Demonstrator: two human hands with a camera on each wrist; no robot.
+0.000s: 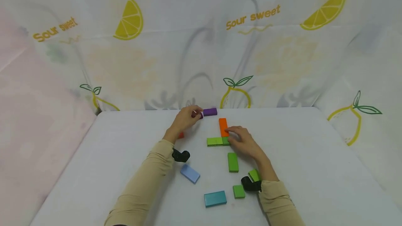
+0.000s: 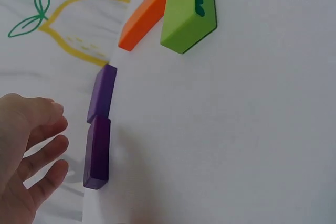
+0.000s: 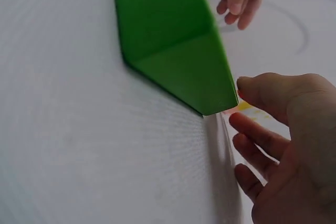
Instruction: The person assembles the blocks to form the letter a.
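Observation:
Near the table's back edge, my left hand (image 1: 186, 118) hovers by a dark purple block (image 2: 97, 153), its fingers relaxed and a gap between them and the block in the left wrist view. End to end with that block lies a violet block (image 1: 210, 112). My right hand (image 1: 245, 143) is beside an upright-pointing orange block (image 1: 223, 125) and a small green block (image 1: 225, 141), fingers loosely bent and holding nothing. A light green block (image 1: 214, 142) adjoins the small green one. In the right wrist view, a large green block (image 3: 178, 72) sits close to the thumb.
A red block (image 1: 180, 135) is partly hidden behind the left wrist. Nearer me lie a green block (image 1: 233, 162), a light blue block (image 1: 190, 173), a teal block (image 1: 215, 199) and a small green square (image 1: 238, 191). Another green block (image 1: 254, 174) touches the right wrist's outline.

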